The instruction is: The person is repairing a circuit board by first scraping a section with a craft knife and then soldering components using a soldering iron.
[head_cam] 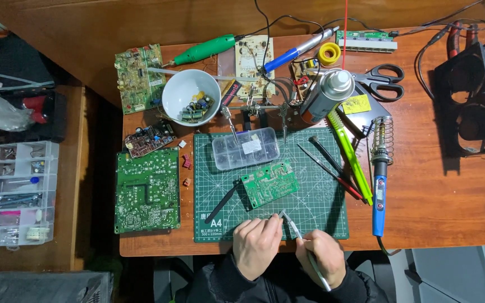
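**Head view: two hands meeting over a green cutting mat**

The head camera is looking down on a wooden workbench (433, 191) where the person's two hands are working at the near edge of a green cutting mat (321, 216). The right hand (321, 264) is gripping a pair of slim metal tweezers (294, 227), fingers curled tight around the shaft, with the tips pointing up and to the left. The left hand (256, 244) is sitting just beside it, its fingers pinched narrow right at the tweezer tips; whatever is being held there is too small to make out.

Just beyond the hands, a small green circuit board (269, 184) is lying tilted on the mat, well within reach but untouched. A black flat tool (221, 204) is resting to its left, and a clear compartment box (245, 148) is sitting at the far edge of the mat. A larger green circuit board (147, 191) is lying off the mat to the left. A white bowl (183, 90) holding small parts is standing farther back, near a spray can (325, 94) lying on its side and black-handled scissors (380, 81). A blue-handled soldering iron (379, 191) is lying to the right of the mat, beside a green brush (349, 151).
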